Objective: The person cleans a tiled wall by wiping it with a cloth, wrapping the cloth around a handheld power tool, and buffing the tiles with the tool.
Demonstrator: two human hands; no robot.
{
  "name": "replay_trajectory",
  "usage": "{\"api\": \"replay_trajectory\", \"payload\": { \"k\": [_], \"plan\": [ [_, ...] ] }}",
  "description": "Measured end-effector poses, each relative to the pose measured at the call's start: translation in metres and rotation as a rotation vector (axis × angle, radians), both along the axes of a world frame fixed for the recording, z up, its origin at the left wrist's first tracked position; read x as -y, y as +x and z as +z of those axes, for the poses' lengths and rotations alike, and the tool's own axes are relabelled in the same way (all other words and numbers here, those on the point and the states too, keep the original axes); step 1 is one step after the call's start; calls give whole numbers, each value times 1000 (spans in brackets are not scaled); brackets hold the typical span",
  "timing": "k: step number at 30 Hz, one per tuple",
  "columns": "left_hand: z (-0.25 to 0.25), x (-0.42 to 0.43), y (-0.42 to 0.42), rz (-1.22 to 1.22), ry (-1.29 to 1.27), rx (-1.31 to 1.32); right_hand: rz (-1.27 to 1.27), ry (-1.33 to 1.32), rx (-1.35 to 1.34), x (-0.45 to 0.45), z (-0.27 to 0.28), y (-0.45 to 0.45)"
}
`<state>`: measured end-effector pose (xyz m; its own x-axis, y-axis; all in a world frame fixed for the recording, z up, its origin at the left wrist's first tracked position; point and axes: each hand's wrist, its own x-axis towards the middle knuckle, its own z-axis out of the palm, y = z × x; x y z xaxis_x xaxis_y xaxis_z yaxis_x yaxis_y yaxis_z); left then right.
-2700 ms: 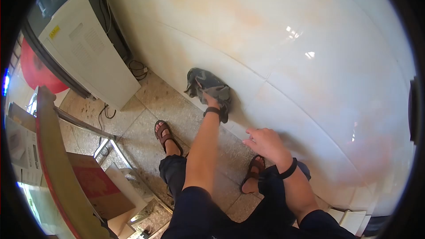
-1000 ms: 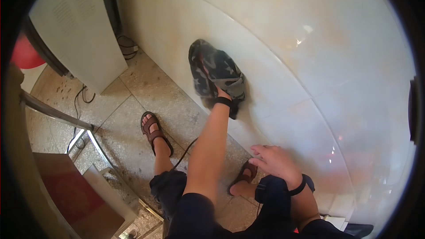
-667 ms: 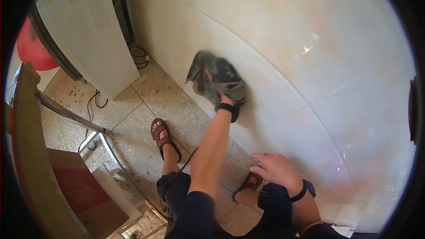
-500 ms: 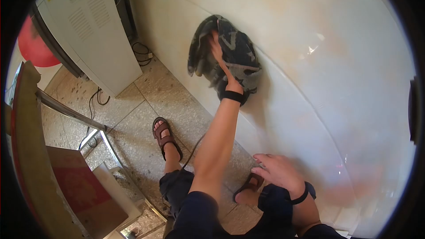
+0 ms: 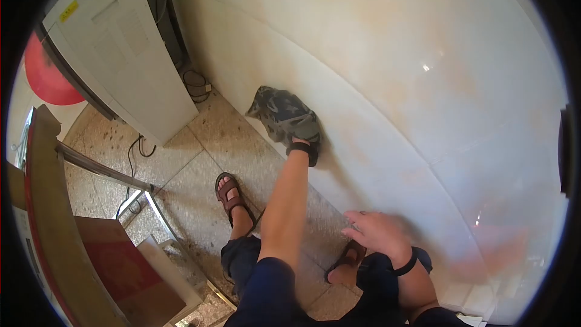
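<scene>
A dark grey patterned cloth (image 5: 281, 112) is bunched against the lower part of the pale, glossy wall, just above the floor. My left hand (image 5: 301, 141) reaches into it and holds it there; folds hide the fingers, and only the back of the hand near the black wristband shows. Beside my right knee, my right hand (image 5: 378, 231) is open with nothing in it. Its fingers are spread slightly and point left, close to the wall, though whether they touch it I cannot tell.
The pale wall (image 5: 387, 72) fills the right side. A white cabinet (image 5: 115, 54) stands at upper left, with black cables (image 5: 196, 85) by its base. A metal-framed stand (image 5: 154, 215) with a red-brown panel (image 5: 124, 263) is close on the left. My sandalled feet are on the tiled floor (image 5: 193, 145).
My left hand has moved the cloth down along the wall towards the floor, and the cloth now covers the fingers. My right hand has stayed by the knee.
</scene>
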<state>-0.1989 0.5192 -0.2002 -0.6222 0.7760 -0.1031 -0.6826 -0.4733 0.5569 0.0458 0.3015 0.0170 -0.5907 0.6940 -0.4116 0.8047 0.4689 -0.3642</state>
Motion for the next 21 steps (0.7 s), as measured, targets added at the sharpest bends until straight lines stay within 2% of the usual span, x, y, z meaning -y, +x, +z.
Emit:
{"api": "replay_trajectory", "payload": {
  "k": [4, 10, 19, 21],
  "plan": [
    [19, -32, 10, -135, 55, -84, 32, 5, 18, -11, -16, 3],
    [33, -75, -12, -329, 102, -138, -8, -32, 36, -19, -10, -4],
    [11, -27, 22, -148, 70, -1, 19, 29, 101, -24, -23, 6],
    [17, -17, 45, -130, 97, 11, 49, 68, 4, -17, -21, 4]
  ]
}}
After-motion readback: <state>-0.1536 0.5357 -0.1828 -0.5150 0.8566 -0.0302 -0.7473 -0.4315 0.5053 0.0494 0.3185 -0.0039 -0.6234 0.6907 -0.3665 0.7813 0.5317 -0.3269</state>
